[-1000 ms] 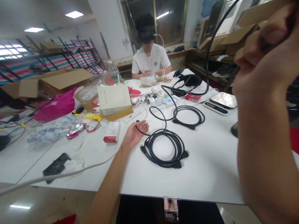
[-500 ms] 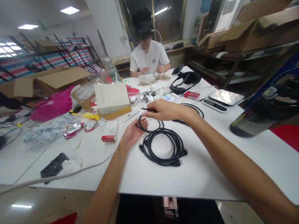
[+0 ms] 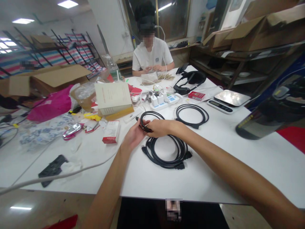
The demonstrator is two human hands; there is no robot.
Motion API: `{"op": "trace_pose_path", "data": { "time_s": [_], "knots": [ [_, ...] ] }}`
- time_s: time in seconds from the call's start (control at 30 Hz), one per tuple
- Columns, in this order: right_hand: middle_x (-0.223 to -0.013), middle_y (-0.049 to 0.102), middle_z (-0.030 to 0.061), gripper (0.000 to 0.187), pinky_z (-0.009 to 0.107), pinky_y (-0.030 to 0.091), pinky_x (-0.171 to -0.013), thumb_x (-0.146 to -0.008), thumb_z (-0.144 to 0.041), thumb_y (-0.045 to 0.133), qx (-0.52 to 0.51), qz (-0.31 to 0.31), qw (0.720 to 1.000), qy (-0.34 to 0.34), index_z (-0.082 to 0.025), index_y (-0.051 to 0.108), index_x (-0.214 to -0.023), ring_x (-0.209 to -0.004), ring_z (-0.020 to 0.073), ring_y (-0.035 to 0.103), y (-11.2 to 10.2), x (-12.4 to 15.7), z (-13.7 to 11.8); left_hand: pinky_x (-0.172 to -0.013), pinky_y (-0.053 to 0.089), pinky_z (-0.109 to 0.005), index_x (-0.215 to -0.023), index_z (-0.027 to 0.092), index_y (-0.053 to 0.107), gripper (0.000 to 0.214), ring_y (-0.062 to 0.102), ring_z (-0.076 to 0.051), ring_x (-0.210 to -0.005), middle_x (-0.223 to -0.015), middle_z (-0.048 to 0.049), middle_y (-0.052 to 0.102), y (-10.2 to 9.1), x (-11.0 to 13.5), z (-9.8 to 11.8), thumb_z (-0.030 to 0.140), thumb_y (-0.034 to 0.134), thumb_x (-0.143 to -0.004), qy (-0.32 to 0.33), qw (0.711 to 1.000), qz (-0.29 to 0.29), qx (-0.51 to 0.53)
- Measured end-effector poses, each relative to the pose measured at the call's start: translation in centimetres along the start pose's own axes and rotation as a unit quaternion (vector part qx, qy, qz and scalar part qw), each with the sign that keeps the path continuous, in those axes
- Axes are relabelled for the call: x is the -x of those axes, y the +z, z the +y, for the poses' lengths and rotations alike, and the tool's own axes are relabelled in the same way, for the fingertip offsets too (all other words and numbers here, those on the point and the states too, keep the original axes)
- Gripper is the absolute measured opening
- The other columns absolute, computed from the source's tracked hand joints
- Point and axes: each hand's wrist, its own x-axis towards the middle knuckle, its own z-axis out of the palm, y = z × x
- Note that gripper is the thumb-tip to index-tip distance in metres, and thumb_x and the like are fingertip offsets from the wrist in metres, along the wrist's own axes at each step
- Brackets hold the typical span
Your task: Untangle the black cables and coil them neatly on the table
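My left hand [image 3: 133, 136] and my right hand [image 3: 159, 128] meet at the middle of the white table [image 3: 214, 165], both closed on a black cable loop [image 3: 149, 115] that arcs up behind them. Just below the hands lies a bigger coil of black cable [image 3: 166, 152] with plugs at its right edge. A second black coil [image 3: 192, 115] lies flat further back to the right, untouched.
A white power strip [image 3: 164, 102] with chargers, a headset [image 3: 189, 82], a kitchen scale [image 3: 228, 100], a red-and-white box [image 3: 111, 131], a book [image 3: 112, 98] and pink bags [image 3: 51, 106] crowd the table's back and left. Another person sits opposite. Cardboard boxes fill shelves at right.
My right hand came down from near the camera to the table, pulling the black cable into a loop, and now meets my left hand, which has closed on the loop.
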Motion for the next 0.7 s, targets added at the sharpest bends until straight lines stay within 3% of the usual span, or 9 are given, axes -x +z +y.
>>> {"op": "trace_pose_path", "data": {
  "time_s": [0.1, 0.17, 0.3, 0.4, 0.5, 0.6, 0.7],
  "knots": [
    [-0.122, 0.077, 0.0191, 0.038, 0.032, 0.049, -0.083, -0.109, -0.03, 0.046, 0.021, 0.012, 1.0, -0.009, -0.008, 0.07, -0.129, -0.106, 0.0267, 0.075, -0.1, 0.2, -0.3, -0.105, 0.055, -0.036, -0.09, 0.019, 0.072, 0.032, 0.072, -0.023, -0.116, -0.109, -0.0067, 0.078, 0.1, 0.3, 0.2, 0.039, 0.057, -0.11, 0.036, 0.999, -0.014, 0.011],
    [-0.122, 0.076, 0.02, 0.04, 0.036, 0.05, -0.089, -0.112, -0.032, 0.042, 0.055, 0.055, 0.997, -0.005, -0.009, 0.069, -0.13, -0.112, 0.0303, 0.073, 0.0, 0.7, -0.5, -0.104, 0.053, -0.036, -0.089, 0.021, 0.071, 0.029, 0.071, -0.022, -0.116, -0.103, -0.0042, 0.077, 0.3, 0.6, 0.4, 0.037, 0.058, -0.109, 0.063, 0.997, -0.02, 0.028],
    [-0.108, 0.077, 0.0167, 0.035, 0.043, 0.046, -0.094, -0.113, -0.027, 0.039, 0.147, 0.151, 0.977, -0.021, -0.012, 0.067, -0.125, -0.105, 0.0317, 0.073, 1.3, 2.4, -0.9, -0.088, 0.054, -0.03, -0.101, 0.02, 0.075, 0.029, 0.07, -0.016, -0.082, -0.072, 0.0001, 0.066, 1.1, 1.5, 1.0, 0.037, 0.054, -0.111, 0.068, 0.995, -0.033, 0.065],
    [-0.101, 0.076, 0.0123, 0.026, 0.04, 0.044, -0.089, -0.11, -0.018, 0.043, 0.195, 0.199, 0.959, -0.052, -0.012, 0.064, -0.122, -0.095, 0.027, 0.072, 3.8, 3.9, -0.6, -0.075, 0.054, -0.029, -0.108, 0.012, 0.077, 0.057, 0.055, -0.014, -0.056, -0.051, 0.0039, 0.045, 1.8, 2.2, 1.4, 0.056, 0.041, -0.113, 0.023, 0.994, -0.064, 0.08],
    [-0.095, 0.073, 0.0078, 0.018, 0.039, 0.042, -0.091, -0.109, -0.017, 0.046, 0.231, 0.265, 0.934, -0.067, -0.015, 0.063, -0.112, -0.092, 0.0242, 0.068, 6.9, 4.8, 0.8, -0.075, 0.056, -0.031, -0.11, 0.009, 0.077, 0.073, 0.04, -0.012, -0.044, -0.042, 0.0085, 0.028, 2.3, 2.7, 1.3, 0.068, 0.034, -0.11, -0.021, 0.994, -0.09, 0.062],
    [-0.092, 0.069, 0.0047, 0.014, 0.039, 0.041, -0.098, -0.108, -0.015, 0.049, 0.255, 0.319, 0.909, -0.087, -0.017, 0.062, -0.102, -0.092, 0.0227, 0.063, 9.2, 4.9, 2.6, -0.07, 0.053, -0.028, -0.108, 0.013, 0.077, 0.06, 0.031, -0.01, -0.04, -0.043, 0.0107, 0.022, 2.4, 2.6, 0.8, 0.055, 0.036, -0.115, -0.029, 0.992, -0.116, 0.035],
    [-0.092, 0.066, 0.0037, 0.015, 0.039, 0.039, -0.107, -0.108, -0.014, 0.05, 0.26, 0.353, 0.895, -0.087, -0.018, 0.061, -0.099, -0.094, 0.0221, 0.059, 10.0, 4.8, 3.4, -0.066, 0.049, -0.025, -0.103, 0.016, 0.076, 0.046, 0.025, -0.009, -0.041, -0.045, 0.0113, 0.018, 2.2, 2.6, 0.4, 0.045, 0.042, -0.116, -0.014, 0.99, -0.14, 0.007]
  ]
}}
